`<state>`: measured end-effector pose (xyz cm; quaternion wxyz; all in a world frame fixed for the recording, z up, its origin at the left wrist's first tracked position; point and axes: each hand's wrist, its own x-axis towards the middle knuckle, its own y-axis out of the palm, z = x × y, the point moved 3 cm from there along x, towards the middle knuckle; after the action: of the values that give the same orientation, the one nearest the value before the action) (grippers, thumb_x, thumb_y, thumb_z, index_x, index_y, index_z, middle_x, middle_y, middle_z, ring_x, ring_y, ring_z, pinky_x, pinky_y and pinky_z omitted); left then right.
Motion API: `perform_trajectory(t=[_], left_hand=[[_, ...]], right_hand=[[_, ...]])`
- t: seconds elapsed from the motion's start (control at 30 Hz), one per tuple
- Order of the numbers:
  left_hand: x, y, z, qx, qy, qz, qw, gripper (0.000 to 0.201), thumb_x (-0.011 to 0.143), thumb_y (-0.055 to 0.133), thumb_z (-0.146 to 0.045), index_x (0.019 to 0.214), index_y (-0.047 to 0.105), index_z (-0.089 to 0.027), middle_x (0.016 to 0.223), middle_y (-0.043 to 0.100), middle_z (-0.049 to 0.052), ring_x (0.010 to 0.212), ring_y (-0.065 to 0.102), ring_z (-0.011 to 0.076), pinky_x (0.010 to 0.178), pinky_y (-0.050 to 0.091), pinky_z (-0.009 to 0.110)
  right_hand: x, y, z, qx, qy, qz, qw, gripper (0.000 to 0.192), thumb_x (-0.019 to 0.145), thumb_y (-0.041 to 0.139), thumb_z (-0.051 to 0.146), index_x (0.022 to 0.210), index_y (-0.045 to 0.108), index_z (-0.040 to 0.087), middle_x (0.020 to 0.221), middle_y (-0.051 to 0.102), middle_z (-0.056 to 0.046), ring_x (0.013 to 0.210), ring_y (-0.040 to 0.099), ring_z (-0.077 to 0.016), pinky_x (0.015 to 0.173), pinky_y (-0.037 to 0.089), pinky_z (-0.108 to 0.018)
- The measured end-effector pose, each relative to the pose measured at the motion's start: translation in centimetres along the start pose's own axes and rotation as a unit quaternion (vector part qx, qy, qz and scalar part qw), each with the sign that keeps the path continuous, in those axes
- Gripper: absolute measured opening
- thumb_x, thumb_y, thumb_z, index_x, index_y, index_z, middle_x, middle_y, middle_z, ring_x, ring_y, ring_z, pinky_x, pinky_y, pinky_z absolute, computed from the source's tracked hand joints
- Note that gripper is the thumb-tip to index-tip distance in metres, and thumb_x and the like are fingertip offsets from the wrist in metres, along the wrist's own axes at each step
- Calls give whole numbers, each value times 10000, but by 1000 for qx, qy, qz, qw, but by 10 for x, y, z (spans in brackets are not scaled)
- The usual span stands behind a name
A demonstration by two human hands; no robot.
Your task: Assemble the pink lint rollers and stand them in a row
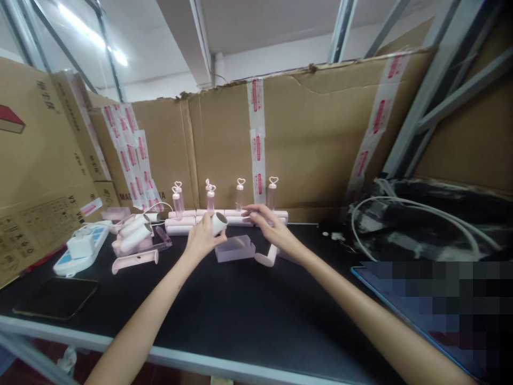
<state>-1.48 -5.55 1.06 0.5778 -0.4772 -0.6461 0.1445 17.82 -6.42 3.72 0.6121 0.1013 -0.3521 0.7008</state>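
My left hand (200,235) is closed round a short white cylinder (219,224) whose dark, hollow end faces right. To its right, my right hand (270,224) reaches over the back of the table with fingers stretched out, close to the row of pale pink cylindrical pieces (180,229). I cannot see anything held in it. Behind the hands stand several clear pinkish tubes with heart-shaped loops on top, among them one tube (239,198) just left of my right fingers. Below the hands lie a translucent lilac box (235,249) and an L-shaped pink piece (267,256).
At left lie white cylinders (136,238), a pink half-shell (135,261), a power strip (82,248) and a dark phone (56,297). Cardboard walls (312,144) close off the back. On the right are a black plastic bag (425,224), a white cable and a blue-edged panel (385,286).
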Motion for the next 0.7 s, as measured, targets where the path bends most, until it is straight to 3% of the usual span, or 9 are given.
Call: perform_trajectory(t=[0.1,0.27,0.37,0.47,0.53,0.6,0.67,0.7], left_hand=[[-1,1,-1,-117,-13,-10,993,433,766,555,-296,1138,357,-194,997,620,74,918,626,244,727,463,324],[-6,7,-13,-282,42,-7,959,436,780,584,-344,1131,371,-198,1112,577,77,1031,571,195,870,433,311],[-9,10,-18,-299,52,10,953,436,748,629,-351,1101,420,-205,1083,584,55,1021,568,198,882,428,317],[-11,11,-20,-310,47,3,949,424,744,636,-350,1090,441,-200,1083,581,54,1023,564,198,892,424,321],[-11,11,-21,-323,54,3,945,417,741,640,-340,1084,451,-197,1078,583,54,1017,565,194,899,423,321],[-12,12,-24,-334,71,20,940,410,737,645,-326,1082,463,-197,1085,588,55,1026,562,194,911,421,326],[-13,14,-28,-341,84,41,935,403,738,644,-315,1085,475,-196,1102,591,61,1037,561,199,915,423,332],[-14,14,-29,-343,86,49,934,402,740,641,-312,1090,480,-197,1110,592,63,1043,560,203,919,423,337]], right_hand=[[1,-9,6,57,5,-49,997,210,864,460,419,916,422,219,683,592,29,577,580,-126,623,483,-311],[-6,-22,27,63,-28,-153,986,319,804,550,477,679,398,227,523,536,38,391,471,-97,414,381,-247],[-13,-25,35,29,-50,-216,975,326,833,491,501,661,417,233,477,463,49,368,397,-90,384,318,-239],[-17,-26,36,10,-81,-277,957,328,877,395,492,688,463,232,544,442,33,441,415,-105,447,360,-250],[-13,-19,31,-11,-78,-228,970,322,895,353,462,780,542,228,633,463,15,516,449,-120,526,412,-270],[-8,-5,23,-60,-52,-99,992,309,884,384,430,949,611,230,723,478,-5,660,505,-149,684,457,-317],[-6,9,13,-102,-21,7,995,338,860,434,391,1112,604,243,814,487,-24,850,526,-183,869,425,-380],[-7,13,10,-106,-12,18,994,365,859,432,370,1171,579,253,871,492,-33,934,517,-191,937,386,-400]])
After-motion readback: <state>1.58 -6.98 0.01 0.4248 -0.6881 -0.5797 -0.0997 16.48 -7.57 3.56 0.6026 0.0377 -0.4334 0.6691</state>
